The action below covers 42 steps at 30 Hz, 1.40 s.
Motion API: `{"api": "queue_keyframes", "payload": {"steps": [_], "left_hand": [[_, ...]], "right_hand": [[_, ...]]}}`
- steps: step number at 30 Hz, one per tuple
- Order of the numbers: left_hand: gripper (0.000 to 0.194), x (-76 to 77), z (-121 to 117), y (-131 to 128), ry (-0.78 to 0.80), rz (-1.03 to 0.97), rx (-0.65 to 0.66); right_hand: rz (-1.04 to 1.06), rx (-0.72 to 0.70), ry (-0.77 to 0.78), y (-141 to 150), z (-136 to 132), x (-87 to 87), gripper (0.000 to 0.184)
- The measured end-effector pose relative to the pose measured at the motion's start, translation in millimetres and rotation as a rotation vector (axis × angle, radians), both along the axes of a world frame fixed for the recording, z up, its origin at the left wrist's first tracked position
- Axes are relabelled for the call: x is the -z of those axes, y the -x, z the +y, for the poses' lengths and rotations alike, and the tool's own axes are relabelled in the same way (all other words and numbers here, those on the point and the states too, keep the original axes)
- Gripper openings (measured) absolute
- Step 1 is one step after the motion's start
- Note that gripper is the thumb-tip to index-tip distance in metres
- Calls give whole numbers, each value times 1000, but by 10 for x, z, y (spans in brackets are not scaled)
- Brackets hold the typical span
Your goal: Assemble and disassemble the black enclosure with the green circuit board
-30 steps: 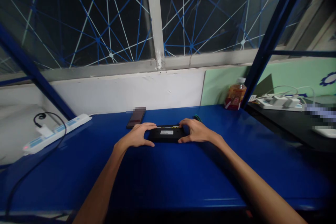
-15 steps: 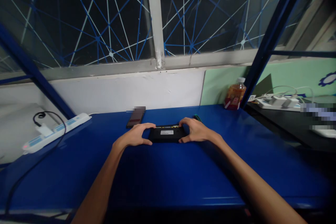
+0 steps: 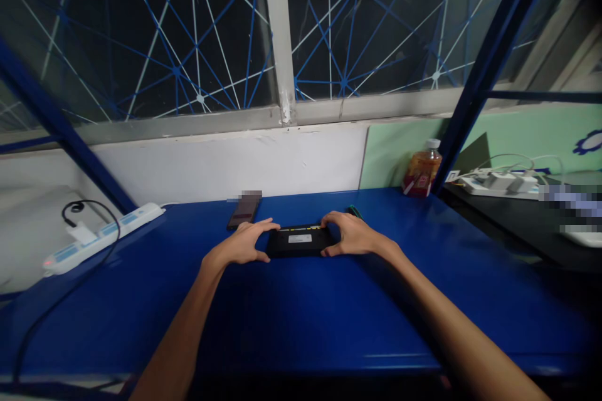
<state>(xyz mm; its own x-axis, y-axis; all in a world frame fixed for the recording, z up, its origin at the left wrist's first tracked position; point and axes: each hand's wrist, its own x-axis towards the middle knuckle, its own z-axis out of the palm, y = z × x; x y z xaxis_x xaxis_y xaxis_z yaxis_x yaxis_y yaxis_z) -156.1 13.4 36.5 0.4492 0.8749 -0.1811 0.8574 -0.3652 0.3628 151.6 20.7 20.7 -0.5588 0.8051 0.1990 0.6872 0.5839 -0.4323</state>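
A flat black box-shaped device [image 3: 301, 247] lies in front of me on the blue table. It has a white label on its top face and a strip with yellow marks along its far edge; I cannot tell its exact kind. My left hand [image 3: 242, 243] spans the left end, fingers at the far corner and thumb at the near corner. At the right end, my right hand [image 3: 350, 235] grips it with the thumb in front and fingers behind. A small green object [image 3: 353, 210] is partly hidden behind my right hand. Beyond my left hand lies a dark phone [image 3: 244, 210].
On the left of the blue table [image 3: 291, 319] rests a white power strip [image 3: 106, 238] with a black cable [image 3: 70, 291]. A drink bottle [image 3: 422, 169] stands at the back right. Blue frame posts rise on both sides; a black table [image 3: 508, 219] adjoins on the right.
My left hand's fingers and thumb have shifted slightly at the device's left end. The device and my right hand have hardly moved.
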Motion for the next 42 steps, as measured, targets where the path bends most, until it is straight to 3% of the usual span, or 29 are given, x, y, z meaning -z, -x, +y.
{"api": "queue_keyframes", "payload": {"steps": [11, 24, 42], "left_hand": [[85, -13, 3, 2, -30, -35, 59], [67, 40, 42, 22, -115, -113, 198], [64, 131, 81, 18, -90, -156, 153]], "right_hand": [[-73, 12, -55, 72, -43, -11, 64], [-48, 32, -4, 75, -46, -52, 65], [-29, 33, -18, 70, -20, 19, 69]]}}
